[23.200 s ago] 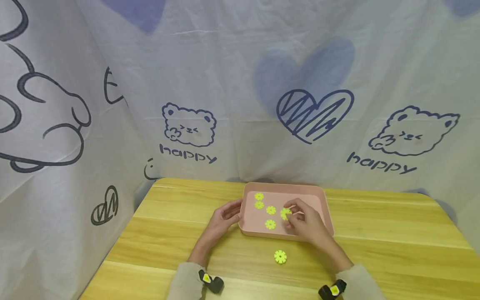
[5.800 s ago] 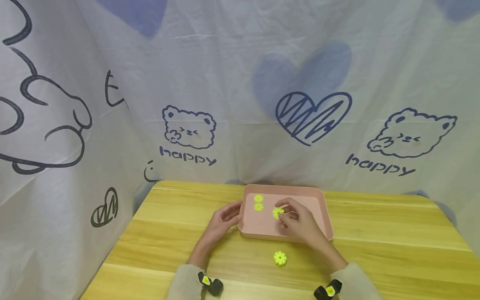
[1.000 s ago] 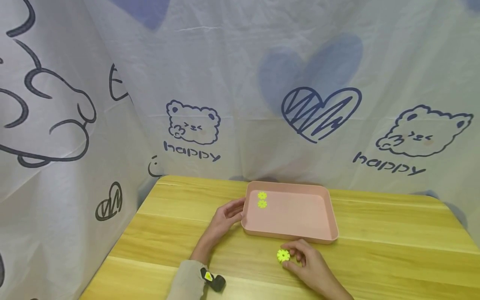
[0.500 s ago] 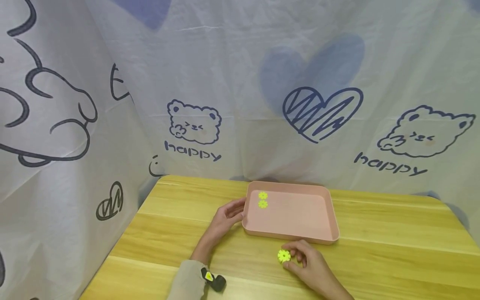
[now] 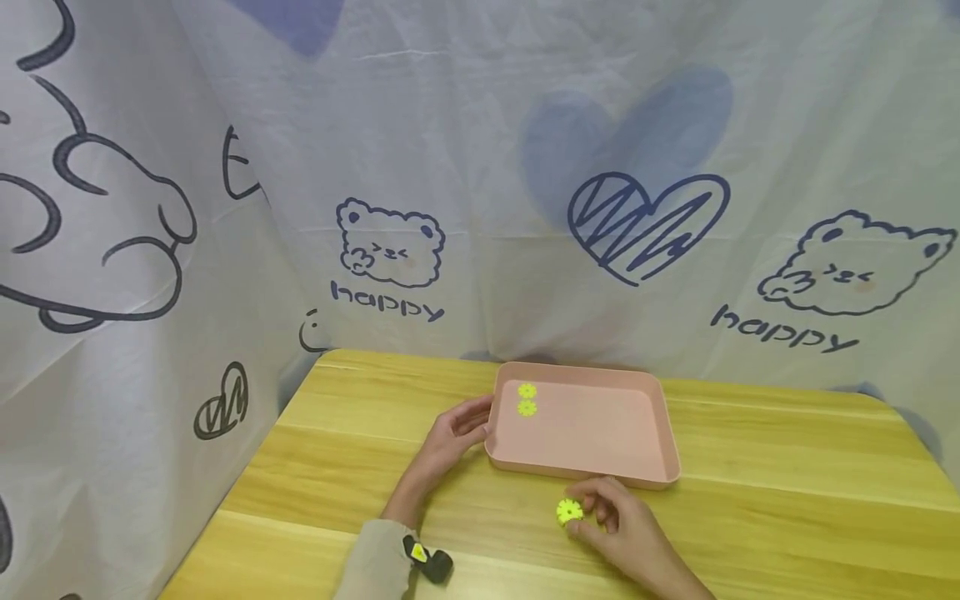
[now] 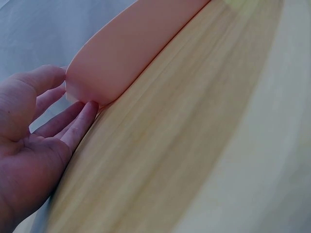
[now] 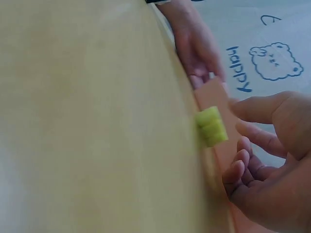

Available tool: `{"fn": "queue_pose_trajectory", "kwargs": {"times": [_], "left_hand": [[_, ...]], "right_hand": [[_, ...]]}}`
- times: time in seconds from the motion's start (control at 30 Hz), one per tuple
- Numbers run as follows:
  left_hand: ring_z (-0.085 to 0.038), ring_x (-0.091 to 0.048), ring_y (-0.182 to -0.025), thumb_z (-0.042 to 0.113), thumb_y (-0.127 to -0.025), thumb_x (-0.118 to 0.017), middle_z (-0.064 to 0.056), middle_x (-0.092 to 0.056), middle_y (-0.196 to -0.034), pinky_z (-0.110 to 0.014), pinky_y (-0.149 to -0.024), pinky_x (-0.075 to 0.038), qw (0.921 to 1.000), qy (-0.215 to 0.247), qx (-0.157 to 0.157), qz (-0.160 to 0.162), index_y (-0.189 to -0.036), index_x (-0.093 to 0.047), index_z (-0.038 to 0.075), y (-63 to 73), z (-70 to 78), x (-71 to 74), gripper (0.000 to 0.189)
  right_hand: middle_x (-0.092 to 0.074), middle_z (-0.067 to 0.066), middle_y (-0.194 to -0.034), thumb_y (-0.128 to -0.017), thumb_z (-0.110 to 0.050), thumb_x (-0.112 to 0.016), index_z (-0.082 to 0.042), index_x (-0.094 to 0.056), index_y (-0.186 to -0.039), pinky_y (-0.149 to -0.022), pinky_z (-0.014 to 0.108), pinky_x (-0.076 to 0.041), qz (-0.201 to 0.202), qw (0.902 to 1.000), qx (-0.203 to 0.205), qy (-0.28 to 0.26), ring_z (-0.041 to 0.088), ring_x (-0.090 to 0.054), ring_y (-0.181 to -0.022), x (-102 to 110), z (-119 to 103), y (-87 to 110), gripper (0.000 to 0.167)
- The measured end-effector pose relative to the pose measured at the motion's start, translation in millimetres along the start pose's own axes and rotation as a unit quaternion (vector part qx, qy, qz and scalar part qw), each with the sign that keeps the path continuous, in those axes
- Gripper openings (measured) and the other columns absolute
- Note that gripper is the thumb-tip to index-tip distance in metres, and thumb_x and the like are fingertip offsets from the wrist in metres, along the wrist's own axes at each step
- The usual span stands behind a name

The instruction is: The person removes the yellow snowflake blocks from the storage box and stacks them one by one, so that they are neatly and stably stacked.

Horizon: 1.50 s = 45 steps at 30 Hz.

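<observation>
A pink tray (image 5: 585,429) lies on the wooden table, with two yellow notched plastic discs (image 5: 527,399) inside near its left end. My left hand (image 5: 450,437) rests against the tray's left side, fingers loosely extended and touching its wall (image 6: 116,58). In front of the tray stands a small stack of yellow notched discs (image 5: 569,512); the right wrist view shows several layers of the stack (image 7: 212,127). My right hand (image 5: 622,529) is just to the right of this stack, thumb and index finger spread about it. A gap shows between fingertips and stack in the right wrist view.
The table (image 5: 787,492) extends right and left of the tray. A pale cloth (image 5: 480,167) printed with bears and hearts hangs behind and along the left side. A black wrist camera (image 5: 429,562) is strapped over the left sleeve (image 5: 375,558).
Since the oldest frame, discs in the tray have gone down to two and the stack outside has grown. My right hand has moved from the tray to the stack, staying there over the last second.
</observation>
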State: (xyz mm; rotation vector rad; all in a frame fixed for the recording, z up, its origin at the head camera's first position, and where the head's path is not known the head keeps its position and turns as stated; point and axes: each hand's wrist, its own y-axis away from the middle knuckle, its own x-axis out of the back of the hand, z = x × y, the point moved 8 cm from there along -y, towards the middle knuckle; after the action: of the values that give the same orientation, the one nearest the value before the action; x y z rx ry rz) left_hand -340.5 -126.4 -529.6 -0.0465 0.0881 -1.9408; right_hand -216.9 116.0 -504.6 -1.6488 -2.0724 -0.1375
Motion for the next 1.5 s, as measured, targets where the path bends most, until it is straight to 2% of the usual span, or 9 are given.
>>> {"fn": "queue_pose_trajectory", "kwargs": {"times": [0.23, 0.4, 0.53, 0.8, 0.97, 1.1, 1.27, 1.5], "left_hand": [[-0.035, -0.047, -0.141, 0.002, -0.102, -0.062, -0.022, -0.046, -0.154, -0.032, -0.110, -0.046, 1.0000, 0.001, -0.002, -0.006, -0.151, -0.044, -0.004, -1.8, 0.2, -1.0, 0.052], [-0.036, -0.047, -0.141, 0.002, -0.102, -0.062, -0.022, -0.047, -0.154, -0.031, -0.109, -0.047, 1.0000, -0.001, -0.004, -0.001, -0.151, -0.046, -0.004, -0.7, 0.3, -0.3, 0.051], [-0.037, -0.047, -0.140, 0.002, -0.102, -0.061, -0.024, -0.047, -0.153, -0.031, -0.109, -0.047, 1.0000, -0.002, -0.006, 0.000, -0.150, -0.045, -0.005, -0.6, -1.2, -0.2, 0.051], [-0.038, -0.047, -0.141, 0.001, -0.102, -0.061, -0.025, -0.048, -0.152, -0.032, -0.110, -0.046, 1.0000, 0.000, 0.002, 0.004, -0.150, -0.045, -0.005, 0.5, -2.5, -1.2, 0.051], [-0.039, -0.046, -0.141, 0.001, -0.101, -0.062, -0.026, -0.048, -0.152, -0.034, -0.111, -0.045, 1.0000, -0.002, 0.000, 0.004, -0.150, -0.046, -0.005, 0.6, -1.2, -0.6, 0.051], [-0.040, -0.046, -0.141, 0.001, -0.101, -0.062, -0.025, -0.048, -0.152, -0.034, -0.111, -0.045, 1.0000, -0.006, -0.001, 0.005, -0.150, -0.046, -0.005, 1.0, -0.8, -0.3, 0.051], [-0.039, -0.047, -0.140, 0.001, -0.102, -0.061, -0.025, -0.048, -0.152, -0.033, -0.110, -0.046, 0.9999, -0.013, -0.004, 0.004, -0.149, -0.046, -0.005, 0.2, -1.8, -0.7, 0.050], [-0.035, -0.049, -0.140, 0.002, -0.102, -0.062, -0.021, -0.050, -0.152, -0.033, -0.110, -0.047, 1.0000, -0.005, -0.001, 0.006, -0.149, -0.048, -0.002, -1.7, -2.7, -1.8, 0.050]], "right_hand": [[-0.065, 0.000, -0.090, -0.094, -0.013, -0.076, -0.004, -0.071, -0.116, -0.062, 0.022, -0.055, 0.004, 0.9997, 0.005, -0.022, 0.008, -0.059, -0.076, 20, -25, -25.7, 0.024], [-0.065, -0.002, -0.088, -0.095, -0.010, -0.074, -0.009, -0.072, -0.112, -0.067, 0.024, -0.058, 0.026, 0.9989, 0.037, 0.011, 0.010, -0.062, -0.078, 30, -39, -53.9, 0.017], [-0.067, -0.003, -0.091, -0.096, -0.012, -0.074, -0.013, -0.073, -0.112, -0.071, 0.026, -0.058, 0.031, 0.9988, 0.019, 0.032, 0.012, -0.064, -0.084, 30, -40, -75.7, 0.016], [-0.070, 0.006, -0.109, -0.096, -0.010, -0.074, -0.009, -0.071, -0.118, -0.088, 0.036, -0.059, 0.031, 0.9979, -0.003, 0.057, 0.020, -0.065, -0.101, 21, -30, -109.1, 0.022], [-0.068, 0.012, -0.114, -0.096, -0.009, -0.073, -0.005, -0.069, -0.122, -0.095, 0.042, -0.057, 0.023, 0.9983, -0.016, 0.051, 0.023, -0.065, -0.103, 13, -17, -125.4, 0.027], [-0.067, 0.014, -0.112, -0.095, -0.007, -0.073, -0.002, -0.069, -0.120, -0.093, 0.042, -0.056, 0.031, 0.9975, -0.038, 0.050, 0.024, -0.064, -0.101, 6, -2, -135.8, 0.026], [-0.067, 0.011, -0.104, -0.091, -0.006, -0.071, 0.000, -0.069, -0.116, -0.089, 0.040, -0.053, 0.045, 0.9939, -0.055, 0.084, 0.023, -0.061, -0.098, -3, 13, -145.2, 0.026], [-0.066, 0.009, -0.094, -0.087, -0.006, -0.074, 0.002, -0.070, -0.103, -0.085, 0.044, -0.054, 0.062, 0.9912, -0.040, 0.109, 0.025, -0.061, -0.091, -12, 23, -156.1, 0.019]]}}
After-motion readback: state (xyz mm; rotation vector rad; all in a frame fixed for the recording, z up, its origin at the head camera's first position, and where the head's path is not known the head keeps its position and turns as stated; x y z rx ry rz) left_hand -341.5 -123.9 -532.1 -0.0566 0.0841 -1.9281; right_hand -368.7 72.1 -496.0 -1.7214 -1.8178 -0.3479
